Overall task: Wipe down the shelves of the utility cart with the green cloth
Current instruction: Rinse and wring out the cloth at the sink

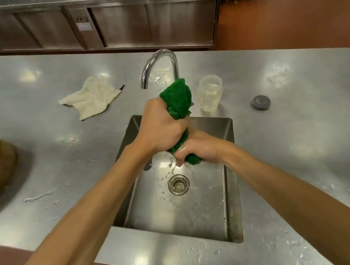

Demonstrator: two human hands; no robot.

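Both hands wrung the green cloth (177, 96) over the sink (230, 180).

The left hand (160, 127) had its fingers clamped round the cloth's upper part, and the right hand (198, 149), wet, clamped round its lower end. From the sink, the tap (161, 63) stood at 12 o'clock, a jar (210, 92) at 1, and a pale rag (92, 96) lay on the desk (302, 138) at 10.

There is only one view, from a wide-angle camera worn on the person's head. It looks forward and steeply down on the sink (180, 215) in the steel bench (302, 138), from near: the left hand (158, 130) and right hand (198, 149), both gripping the green cloth (177, 98), sit at the centre. The far cabinets (123, 24) and the floor (288, 23) fill the top edge
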